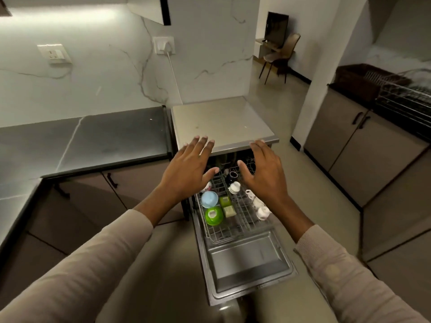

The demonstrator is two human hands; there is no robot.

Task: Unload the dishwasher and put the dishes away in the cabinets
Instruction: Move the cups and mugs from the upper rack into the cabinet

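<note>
While both arms reach forward in pale sleeves, the left hand and the right hand hover side by side, palms down, fingers straight and spread, holding nothing. They are apart from each other and touch no dish.

Below and between them sits the wire rack, drawn out over the lowered door of the dishwasher. On the rack's left side a blue bowl lies upside down, with a green bowl just in front of it, also upside down. Beside these are two small square tubs, one green and one pale. Further back, between the two thumbs, stand a dark cup and a white cup. On the right side lie a patterned mug and another white cup, partly under the right wrist.

A dark counter runs off to the left. A cable hangs from a wall socket behind the dishwasher. Across the floor on the right stand grey cabinets with a wire dish rack on top.
</note>
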